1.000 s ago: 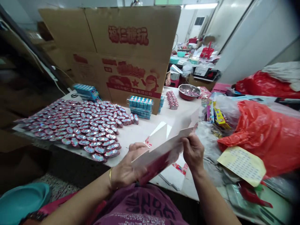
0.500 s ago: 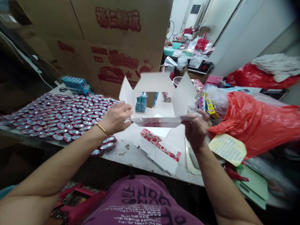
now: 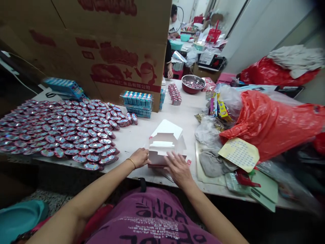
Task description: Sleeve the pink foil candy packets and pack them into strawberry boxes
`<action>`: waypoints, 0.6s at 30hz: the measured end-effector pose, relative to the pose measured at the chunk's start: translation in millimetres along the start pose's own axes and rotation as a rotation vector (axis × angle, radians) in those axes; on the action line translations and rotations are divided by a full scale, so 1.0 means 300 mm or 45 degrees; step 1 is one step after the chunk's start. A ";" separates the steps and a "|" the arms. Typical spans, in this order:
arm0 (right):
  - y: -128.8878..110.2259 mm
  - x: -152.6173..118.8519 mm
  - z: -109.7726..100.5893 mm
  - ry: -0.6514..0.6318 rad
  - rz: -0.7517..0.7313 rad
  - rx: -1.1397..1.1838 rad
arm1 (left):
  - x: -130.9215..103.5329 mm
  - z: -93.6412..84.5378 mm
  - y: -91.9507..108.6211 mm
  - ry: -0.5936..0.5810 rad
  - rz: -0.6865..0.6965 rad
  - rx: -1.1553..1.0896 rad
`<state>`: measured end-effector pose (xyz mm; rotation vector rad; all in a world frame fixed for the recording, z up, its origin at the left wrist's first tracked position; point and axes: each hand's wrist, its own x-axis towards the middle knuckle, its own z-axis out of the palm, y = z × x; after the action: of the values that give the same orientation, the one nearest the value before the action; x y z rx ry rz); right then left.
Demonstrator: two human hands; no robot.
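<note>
A white cardboard box (image 3: 158,158) with a cut-out opening and raised flaps stands on the table in front of me. My left hand (image 3: 141,158), with a gold bangle at the wrist, grips its left side. Against the near right side of the box lies my right hand (image 3: 179,168), its fingers stretched out and holding nothing. Part of a red strawberry-patterned piece (image 3: 189,162) peeks out by the right fingers; the box and hand cover the rest. Many oval foil-topped packs (image 3: 76,135) lie in rows left of my left hand.
Behind stands a large brown carton (image 3: 119,64), with blue packs in clear trays (image 3: 138,101) before it. A metal bowl (image 3: 193,84) of small items sits farther back. Red plastic bags (image 3: 274,122) and a grey cloth (image 3: 214,163) crowd the right. A co-worker (image 3: 169,57) is partly visible behind the carton.
The box has come down from mid-air onto the table, over the patterned piece. My right hand has gone from gripping its right edge to lying flat against it.
</note>
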<state>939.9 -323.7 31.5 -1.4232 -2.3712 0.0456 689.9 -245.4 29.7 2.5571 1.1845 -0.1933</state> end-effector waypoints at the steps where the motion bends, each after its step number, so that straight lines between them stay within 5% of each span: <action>1: 0.003 0.020 0.024 -0.107 -0.080 -0.031 | 0.001 -0.004 0.013 -0.005 -0.093 -0.016; 5: 0.045 0.058 0.142 -0.299 -0.081 -0.115 | -0.007 0.014 0.134 0.148 -0.446 -0.054; 10: 0.059 0.044 0.155 -0.453 -0.042 0.056 | 0.053 0.085 0.256 0.201 -0.096 0.039; 13: 0.109 -0.005 0.094 -0.201 0.028 0.285 | 0.109 0.135 0.233 0.075 -0.098 0.095; 16: 0.225 -0.029 0.048 0.314 0.471 0.515 | 0.137 0.164 0.199 0.061 -0.063 0.102; 18: 0.304 -0.004 0.056 0.369 0.794 0.700 | 0.146 0.167 0.196 0.047 -0.031 0.115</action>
<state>1011.9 -277.5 -4.2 -1.6669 -1.4532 0.5630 763.6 -266.6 -15.1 2.6355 1.2484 -0.2114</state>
